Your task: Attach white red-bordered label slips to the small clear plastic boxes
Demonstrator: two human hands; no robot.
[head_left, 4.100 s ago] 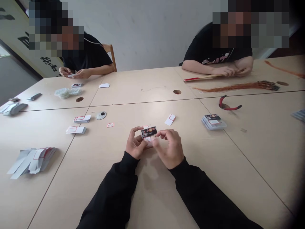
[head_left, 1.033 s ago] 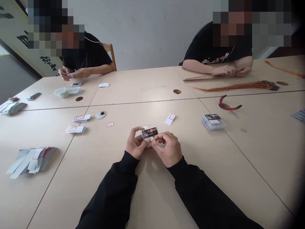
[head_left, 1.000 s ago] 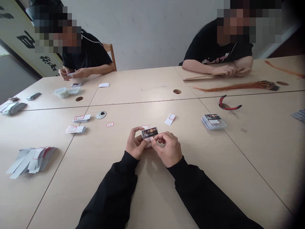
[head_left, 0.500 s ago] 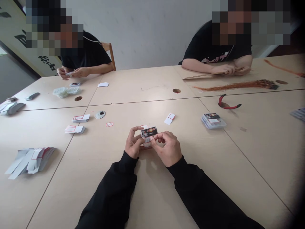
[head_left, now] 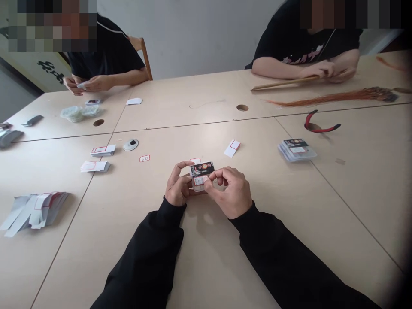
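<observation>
While held between left hand (head_left: 176,185) and right hand (head_left: 231,193), one small black-printed card (head_left: 202,168): item in firm pinch, fingertips of both hands together on its edges, no gap in the grip. Position: above the middle of the nearest table panel (head_left: 135,257), contact with the surface not clear. White red-framed label (head_left: 199,180) on the card's lower part, partly overlapped by the right thumb.

Risks, as judged: label skewed or lifted if the pinch shifts; card bent under too hard a squeeze; card dropped if one hand lets go early; loose slips knocked aside by a black sleeve (head_left: 273,253) sweeping across the table.

Containers: no box or tray in view. Nearest equivalent, clear plastic packets (head_left: 296,150), stacked to the right, black-printed cards visible inside. Further off, a clear plastic bundle (head_left: 75,113) by a co-worker, contents too small to tell. Unboxed on the table: red-framed white slips in two stacks (head_left: 102,150), a single white slip (head_left: 232,148), and fanned grey paper strips (head_left: 35,212) at far left.
</observation>
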